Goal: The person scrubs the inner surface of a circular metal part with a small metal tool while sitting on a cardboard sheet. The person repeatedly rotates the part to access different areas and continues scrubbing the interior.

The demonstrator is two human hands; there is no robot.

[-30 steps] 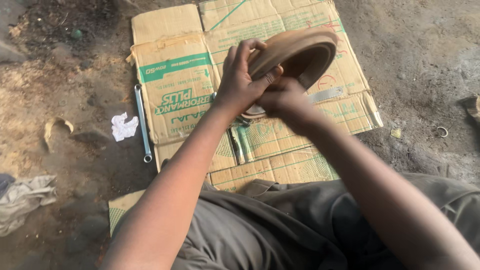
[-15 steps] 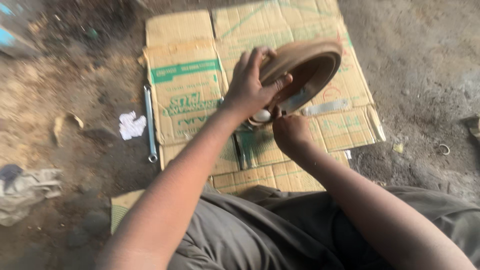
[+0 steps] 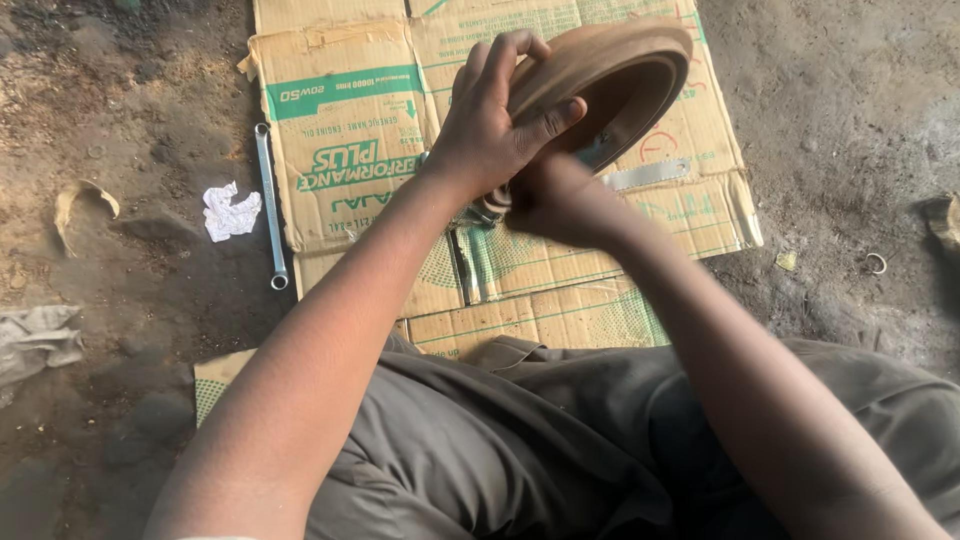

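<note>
Above the flattened cardboard sheets (image 3: 360, 150) on the dirt ground, the left hand (image 3: 490, 130) grips the rim of a round, rusty-brown metal drum (image 3: 620, 70), held tilted and off the cardboard. The right hand (image 3: 560, 200) sits beneath it, fingers hidden; I cannot tell its grip. Work on the drum looks midway. A long steel spanner (image 3: 268, 205) lies unused by the cardboard's left edge.

Bare dirt ground (image 3: 820, 150), grey-brown w/ small stones. Flattened cardboard sheets (image 3: 350, 150) lie on it, overlapping, green print on top. Long metal wrench (image 3: 268, 200) on the dirt just beside cardboard's left edge. Crumpled white paper (image 3: 230, 212) near the wrench, grey rag (image 3: 35, 340) far left, small metal ring (image 3: 876, 263) at right, well apart from the cardboard
</note>
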